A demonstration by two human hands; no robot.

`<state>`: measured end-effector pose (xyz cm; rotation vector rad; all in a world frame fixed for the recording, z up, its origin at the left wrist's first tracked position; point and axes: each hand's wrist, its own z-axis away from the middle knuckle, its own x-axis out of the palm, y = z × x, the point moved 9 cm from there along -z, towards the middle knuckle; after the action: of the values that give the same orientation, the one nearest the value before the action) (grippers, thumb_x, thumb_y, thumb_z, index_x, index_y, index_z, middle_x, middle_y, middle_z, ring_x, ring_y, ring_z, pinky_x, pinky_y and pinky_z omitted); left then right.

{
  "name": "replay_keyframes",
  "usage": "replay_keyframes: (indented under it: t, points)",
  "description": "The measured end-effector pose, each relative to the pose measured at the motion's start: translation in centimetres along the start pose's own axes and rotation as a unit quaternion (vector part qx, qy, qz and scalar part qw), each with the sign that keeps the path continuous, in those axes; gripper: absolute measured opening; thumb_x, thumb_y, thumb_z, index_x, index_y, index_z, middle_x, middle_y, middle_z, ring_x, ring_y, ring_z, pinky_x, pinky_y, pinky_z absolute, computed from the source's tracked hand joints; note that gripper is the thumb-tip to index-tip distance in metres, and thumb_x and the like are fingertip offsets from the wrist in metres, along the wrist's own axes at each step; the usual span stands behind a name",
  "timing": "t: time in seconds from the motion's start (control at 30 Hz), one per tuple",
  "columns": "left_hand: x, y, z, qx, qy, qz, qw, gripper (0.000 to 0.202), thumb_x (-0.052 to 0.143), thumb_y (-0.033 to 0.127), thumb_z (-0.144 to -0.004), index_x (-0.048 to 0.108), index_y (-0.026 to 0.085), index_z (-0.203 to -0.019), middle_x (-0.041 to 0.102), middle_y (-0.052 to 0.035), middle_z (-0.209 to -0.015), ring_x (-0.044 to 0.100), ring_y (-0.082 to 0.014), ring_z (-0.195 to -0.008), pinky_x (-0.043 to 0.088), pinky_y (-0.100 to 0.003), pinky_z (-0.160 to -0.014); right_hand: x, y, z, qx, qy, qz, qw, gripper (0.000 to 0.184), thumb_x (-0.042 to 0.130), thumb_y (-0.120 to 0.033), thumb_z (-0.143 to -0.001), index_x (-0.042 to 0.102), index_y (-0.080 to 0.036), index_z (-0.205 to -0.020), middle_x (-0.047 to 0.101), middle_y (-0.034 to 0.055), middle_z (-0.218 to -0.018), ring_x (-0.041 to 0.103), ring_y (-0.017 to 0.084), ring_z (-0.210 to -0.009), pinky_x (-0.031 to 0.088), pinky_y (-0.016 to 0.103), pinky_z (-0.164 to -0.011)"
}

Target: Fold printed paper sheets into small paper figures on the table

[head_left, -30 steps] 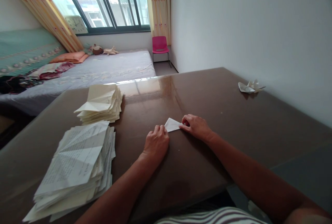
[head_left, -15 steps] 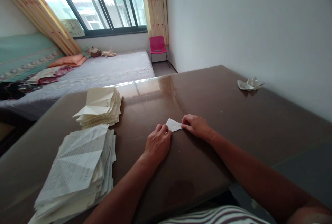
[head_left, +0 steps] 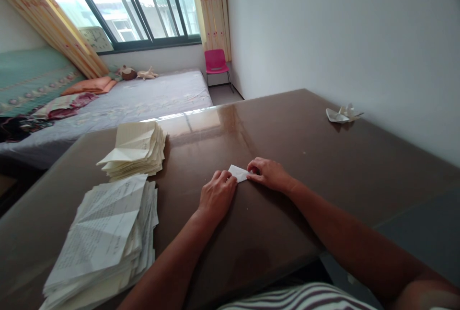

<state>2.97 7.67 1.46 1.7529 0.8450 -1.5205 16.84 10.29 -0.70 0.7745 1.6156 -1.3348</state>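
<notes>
A small folded piece of white paper (head_left: 238, 173) lies on the brown table (head_left: 287, 219) between my two hands. My left hand (head_left: 217, 192) presses on its left corner, fingers curled and closed on it. At its right corner my right hand (head_left: 268, 174) pinches the paper between thumb and fingers. The fingertips cover both ends of the paper, so only its pale middle shows.
To the left stand a stack of creased printed sheets (head_left: 97, 238) and, behind it, a stack of cream paper (head_left: 134, 144). A folded paper shape (head_left: 341, 114) sits at the far right near the wall. Beyond the table are a bed (head_left: 168, 89) and a pink chair (head_left: 216, 62).
My right hand has shifted slightly inward along the paper, covering more of its right end. The left hand keeps its place on the paper. The whole view has moved a little.
</notes>
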Motion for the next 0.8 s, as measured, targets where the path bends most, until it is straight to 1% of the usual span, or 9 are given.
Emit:
replay_keyframes:
  t: [0.07, 0.13, 0.17, 0.23, 0.37, 0.53, 0.67, 0.73, 0.8]
  points:
    - [-0.2, -0.1, 0.0, 0.006, 0.033, 0.018, 0.999, 0.026, 0.039, 0.033, -0.096, 0.059, 0.027, -0.112, 0.058, -0.0025, -0.118, 0.047, -0.0185, -0.110, 0.048, -0.028, -0.081, 0.2, -0.2, 0.0, -0.015, -0.009, -0.010, 1.000, 0.020, 0.060, -0.044, -0.083, 0.065, -0.027, -0.092, 0.064, -0.0020, -0.092, 0.057, 0.012, -0.077, 0.033, 0.022, -0.061]
    - [0.0, -0.1, 0.0, 0.020, 0.053, 0.030, 0.998, 0.030, 0.043, 0.034, -0.094, 0.056, 0.027, -0.121, 0.055, -0.0031, -0.126, 0.043, -0.0205, -0.117, 0.046, -0.032, -0.091, 0.4, -0.3, 0.0, -0.028, -0.017, -0.019, 0.999, 0.020, 0.060, -0.044, -0.082, 0.066, -0.027, -0.091, 0.064, -0.0021, -0.091, 0.057, 0.011, -0.076, 0.033, 0.022, -0.060]
    - [0.2, 0.0, -0.1, 0.028, 0.055, 0.033, 0.998, 0.032, 0.044, 0.034, -0.094, 0.055, 0.026, -0.123, 0.054, -0.0035, -0.128, 0.042, -0.0216, -0.119, 0.044, -0.034, -0.094, 0.4, -0.4, 0.0, -0.034, -0.020, -0.022, 0.999, 0.020, 0.060, -0.044, -0.082, 0.066, -0.027, -0.091, 0.064, -0.0020, -0.091, 0.057, 0.011, -0.076, 0.033, 0.022, -0.060]
    - [0.8, 0.1, -0.2, 0.038, 0.049, 0.035, 0.998, 0.034, 0.044, 0.034, -0.094, 0.054, 0.025, -0.125, 0.054, -0.0043, -0.129, 0.041, -0.0235, -0.121, 0.042, -0.038, -0.097, 0.6, -0.6, 0.0, -0.044, -0.022, -0.026, 0.998, 0.021, 0.060, -0.044, -0.083, 0.066, -0.026, -0.092, 0.064, -0.0014, -0.091, 0.057, 0.012, -0.076, 0.033, 0.022, -0.061]
    - [1.3, 0.2, -0.7, 0.037, 0.028, 0.034, 0.998, 0.035, 0.047, 0.035, -0.092, 0.054, 0.027, -0.126, 0.056, -0.0056, -0.123, 0.045, -0.0245, -0.115, 0.043, -0.040, -0.092, 0.6, -0.6, 0.0, -0.051, -0.023, -0.030, 0.998, 0.021, 0.060, -0.043, -0.083, 0.067, -0.026, -0.093, 0.064, -0.0009, -0.092, 0.057, 0.012, -0.075, 0.033, 0.023, -0.061]
    - [1.2, -0.4, -1.4, 0.009, 0.012, 0.044, 0.999, 0.033, 0.050, 0.045, -0.089, 0.058, 0.030, -0.118, 0.057, -0.0051, -0.110, 0.048, -0.0240, -0.106, 0.044, -0.037, -0.083, 0.5, -0.7, 0.0, -0.046, -0.026, -0.040, 0.998, 0.019, 0.062, -0.042, -0.082, 0.067, -0.027, -0.093, 0.064, -0.0016, -0.092, 0.057, 0.011, -0.074, 0.032, 0.022, -0.060]
    - [0.7, -0.8, -1.2, -0.018, 0.029, 0.032, 0.999, 0.031, 0.053, 0.045, -0.087, 0.059, 0.028, -0.112, 0.055, -0.0052, -0.113, 0.047, -0.0244, -0.107, 0.043, -0.037, -0.082, 0.6, -0.6, 0.0, -0.033, -0.027, -0.037, 0.998, 0.018, 0.063, -0.041, -0.081, 0.067, -0.027, -0.091, 0.064, -0.0015, -0.091, 0.056, 0.011, -0.074, 0.031, 0.022, -0.059]
    - [0.5, -0.5, -1.1, -0.012, 0.031, 0.025, 0.999, 0.031, 0.053, 0.044, -0.088, 0.058, 0.028, -0.113, 0.055, -0.0053, -0.115, 0.046, -0.0248, -0.108, 0.042, -0.037, -0.083, 0.6, -0.6, 0.1, -0.026, -0.020, -0.032, 0.999, 0.018, 0.063, -0.042, -0.081, 0.066, -0.027, -0.090, 0.064, -0.0014, -0.090, 0.056, 0.012, -0.074, 0.031, 0.022, -0.058]
    - [0.6, 0.0, -1.1, -0.001, 0.019, 0.027, 0.999, 0.031, 0.052, 0.045, -0.088, 0.058, 0.028, -0.113, 0.056, -0.0053, -0.112, 0.046, -0.0251, -0.108, 0.042, -0.038, -0.083, 0.5, -0.6, 0.2, -0.022, -0.014, -0.028, 0.999, 0.019, 0.062, -0.042, -0.081, 0.066, -0.026, -0.090, 0.065, -0.0013, -0.090, 0.056, 0.012, -0.074, 0.031, 0.022, -0.058]
